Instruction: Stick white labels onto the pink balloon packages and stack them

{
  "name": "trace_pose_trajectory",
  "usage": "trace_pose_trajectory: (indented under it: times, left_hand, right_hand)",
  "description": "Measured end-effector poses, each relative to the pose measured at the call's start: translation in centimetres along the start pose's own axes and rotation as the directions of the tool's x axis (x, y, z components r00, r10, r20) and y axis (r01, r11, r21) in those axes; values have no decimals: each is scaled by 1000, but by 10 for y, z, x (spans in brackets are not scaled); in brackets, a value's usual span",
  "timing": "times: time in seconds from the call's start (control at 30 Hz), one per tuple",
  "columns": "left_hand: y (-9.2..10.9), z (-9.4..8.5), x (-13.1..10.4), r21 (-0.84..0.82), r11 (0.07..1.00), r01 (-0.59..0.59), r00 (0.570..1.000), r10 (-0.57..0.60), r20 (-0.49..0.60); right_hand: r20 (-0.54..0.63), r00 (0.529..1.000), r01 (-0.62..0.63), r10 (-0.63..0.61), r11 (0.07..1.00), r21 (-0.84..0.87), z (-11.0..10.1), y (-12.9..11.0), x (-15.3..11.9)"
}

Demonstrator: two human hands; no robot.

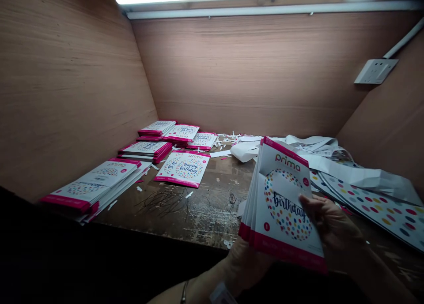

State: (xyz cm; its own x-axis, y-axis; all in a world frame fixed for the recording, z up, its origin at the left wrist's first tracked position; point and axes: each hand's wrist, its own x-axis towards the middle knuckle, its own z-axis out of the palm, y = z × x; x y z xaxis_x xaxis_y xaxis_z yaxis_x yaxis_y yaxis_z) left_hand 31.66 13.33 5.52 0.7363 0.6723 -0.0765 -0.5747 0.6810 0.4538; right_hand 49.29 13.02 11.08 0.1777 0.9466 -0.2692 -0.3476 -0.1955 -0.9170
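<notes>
A thick bundle of white and pink printed packets (288, 198), marked "prima" and "birthday" with coloured dots, is held up in front of me, tilted. From below, my left hand (245, 260) is closed round its bottom edge, with the fingers partly hidden behind the packets. At the bundle's right edge my right hand (327, 218) pinches the front packet, thumb on its printed face. A few similar packets (188, 169) lie on the worn brown table (212, 207), left of the bundle.
Stacks of the same packets (99, 180) line the table's left side and back left (157, 127). White paper strips (357, 171) and dotted sheets (380, 204) lie at the right. Wooden panels (238, 74) enclose the table; a socket (376, 71) is on the right.
</notes>
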Motion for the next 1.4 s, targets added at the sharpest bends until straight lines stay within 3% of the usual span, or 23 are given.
trace_pose_trajectory:
  times: [0.07, 0.17, 0.23, 0.3, 0.37, 0.43, 0.5, 0.6, 0.67, 0.73, 0.8, 0.83, 0.9, 0.93, 1.0, 1.07, 1.23, 1.4]
  left_hand:
    - [5, 7, 11, -66, 998, -15, 999, 13, -29]
    - [30, 5, 17, -31, 997, -67, 970, 58, -234]
    - [45, -6, 16, 118, 982, -144, 897, 180, -403]
    - [56, -18, 16, 432, 901, -36, 835, 264, -482]
    - [62, -25, 17, 709, 678, 192, 826, 278, -490]
    - [68, -26, 19, 843, 429, 325, 833, 292, -469]
    - [75, -22, 24, 900, 249, 357, 847, 320, -425]
    - [80, -13, 29, 917, -103, 385, 871, 369, -324]
    - [80, -9, 30, 865, -316, 390, 892, 361, -271]
    - [76, -7, 29, 797, -478, 368, 920, 314, -237]
    - [72, -5, 28, 734, -595, 327, 944, 247, -220]
    - [70, -4, 28, 705, -640, 305, 952, 215, -216]
    - [67, 0, 28, 652, -711, 262, 964, 157, -217]
    - [67, 2, 28, 628, -740, 239, 967, 127, -219]
    - [67, 7, 30, 584, -790, 187, 973, 67, -220]
    - [66, 10, 32, 541, -830, 138, 975, 18, -223]
    - [57, 7, 40, 448, -892, 60, 968, -58, -244]
    - [48, 6, 52, 399, -914, 69, 955, -56, -292]
  right_hand:
    - [12, 991, -133, 132, 984, 120, -3, 4, -3]
    - [21, 971, -239, 239, 952, 194, -12, 15, -2]
    - [8, 958, -282, 286, 938, 203, -18, 26, 3]
    - [-20, 944, -321, 330, 930, 180, -21, 38, 10]
    - [-44, 925, -372, 378, 922, 107, -21, 48, 17]
    - [-52, 909, -415, 414, 909, -27, -18, 54, 24]
    - [-48, 900, -433, 432, 879, -199, -14, 56, 29]
    - [-48, 897, -417, 440, 804, -425, -10, 53, 33]
    - [-77, 893, -397, 444, 694, -600, -8, 50, 34]
    - [-109, 935, -271, 338, 480, -834, -5, 49, 32]
    - [-89, 993, -100, 74, 163, -982, -3, 50, 29]
    - [-23, 996, -21, -86, 24, -999, -3, 52, 28]
    - [182, 929, 142, -321, -145, -979, -5, 58, 26]
    - [301, 881, 250, -366, -181, -951, -6, 62, 26]
    - [520, 780, 483, -349, -194, -854, -12, 70, 28]
    - [631, 726, 618, -274, -144, -773, -17, 75, 31]
    - [661, 741, 667, -113, 17, -745, -20, 73, 33]
    - [652, 752, 659, -102, 81, -748, -14, 72, 31]
